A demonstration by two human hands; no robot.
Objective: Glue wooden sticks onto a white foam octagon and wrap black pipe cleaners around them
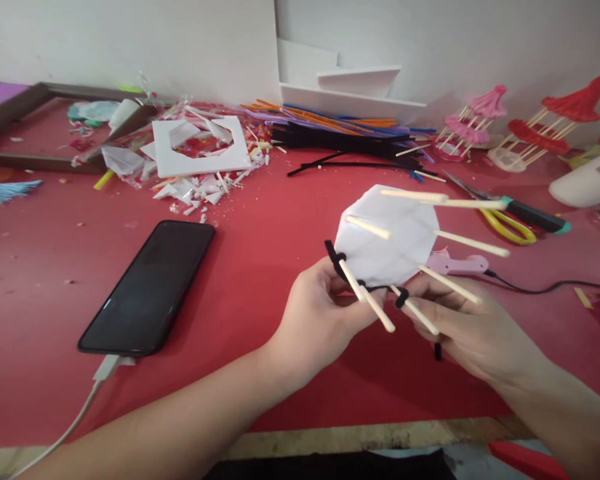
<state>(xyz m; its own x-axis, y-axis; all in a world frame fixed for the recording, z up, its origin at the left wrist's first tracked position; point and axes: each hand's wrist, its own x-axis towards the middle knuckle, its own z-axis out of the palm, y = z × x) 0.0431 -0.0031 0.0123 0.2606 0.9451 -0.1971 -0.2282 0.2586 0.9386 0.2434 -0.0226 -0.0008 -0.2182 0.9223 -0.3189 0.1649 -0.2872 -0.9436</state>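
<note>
The white board (pixel 407 230), its near edge gripped by the left hand (pixel 325 307) above the table (pixel 260 267), the right hand (pixel 457 323) pinching the black pipe cleaner (pixel 333 255), seems light and stiff, safest held there, not by its slender sticks (pixel 450 285).

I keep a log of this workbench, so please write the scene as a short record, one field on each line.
Surface: red table
Left hand: grips the near left edge of the white piece
Right hand: pinches the black strip near the white piece's near right edge
White piece: flat, many-sided, with pale sticks standing out
Black strip: bent around sticks at the near edge
Left side: dark-screened phone, white cable at its near end
Far right: pink model, red model
</note>
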